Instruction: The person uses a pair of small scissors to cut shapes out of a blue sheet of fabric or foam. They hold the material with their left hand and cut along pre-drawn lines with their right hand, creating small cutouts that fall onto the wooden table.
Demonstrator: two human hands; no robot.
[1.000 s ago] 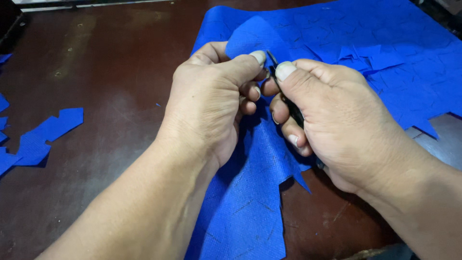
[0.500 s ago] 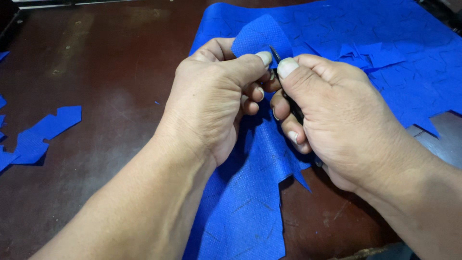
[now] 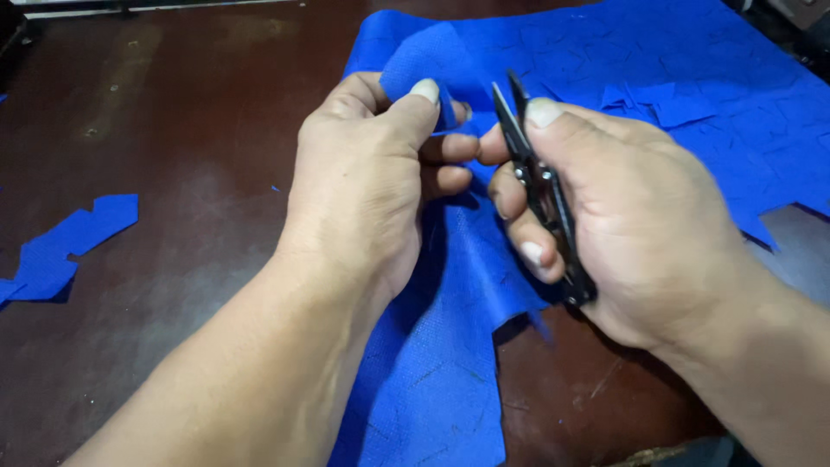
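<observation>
Head view, looking down on a dark brown worktop (image 3: pixel 173 216).

Fabric (image 3: pixel 605 104): a large blue sheet with ragged cut edges, spread over the right and far part of the worktop, a long tongue of it running toward the near edge between the two forearms. It lies directly under and ahead of both hands. A raised fold of it (image 3: pixel 424 52) stands up at the left hand's fingertips.

Left hand (image 3: pixel 363 182): closed in a pinch, thumb pressed over the fold, fingers curled underneath. It grips the fabric edge and lifts it clear of the sheet.

Right hand (image 3: pixel 640 225): closed round a pair of small black snips (image 3: pixel 540 186), thumb on the upper side, fingers wrapped on the lower. The butt of the snips sits in the palm; the long axis runs from the palm up and away, tilted slightly left. Blades show a narrow gap at the tips, so partly open.

Key relation: blade tips point past the left fingertips and stand just to the right of the pinched fold, near it but apart. Cannot tell if any fabric lies between the blades. The left hand is the nearer one to the fold, since it holds it; the right hand meets the fabric only through its underside, where it rests over the sheet.

Other: blue offcuts (image 3: pixel 73 246) lie well apart at the left edge of the worktop.
</observation>
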